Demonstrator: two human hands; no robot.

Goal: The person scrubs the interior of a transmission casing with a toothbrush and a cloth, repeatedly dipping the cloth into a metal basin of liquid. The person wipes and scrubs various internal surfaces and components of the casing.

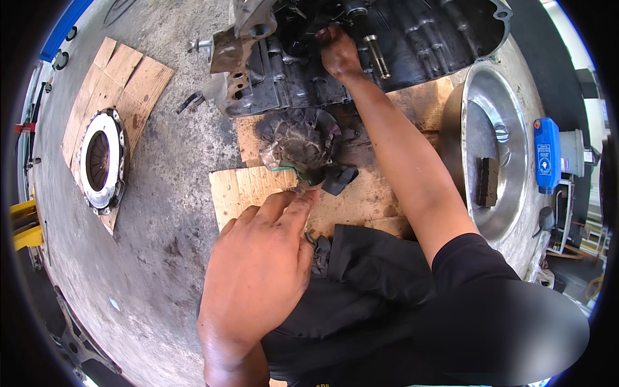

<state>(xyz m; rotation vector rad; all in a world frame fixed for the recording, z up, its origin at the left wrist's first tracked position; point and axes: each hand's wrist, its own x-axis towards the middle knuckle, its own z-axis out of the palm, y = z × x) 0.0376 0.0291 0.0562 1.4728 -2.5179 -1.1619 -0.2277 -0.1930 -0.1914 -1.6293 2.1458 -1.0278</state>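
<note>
Clothing (361, 316): black.
I log a short sleeve (474, 261), matte trousers (380, 264), ungloved left hand (258, 277) and right hand (339, 53).

- From my view, the left hand (258, 271) is large at lower middle, its back toward me, fingers side by side and pointing forward.
- Its index finger (300, 208) extends furthest, angled right; the left wrist (233, 348) rises from the lower edge.
- I see the right arm (406, 155) stretched well forward and leftward.
- The right hand (338, 57) looks curled, though its fingertips are too shaded for me to judge the grip.
</note>
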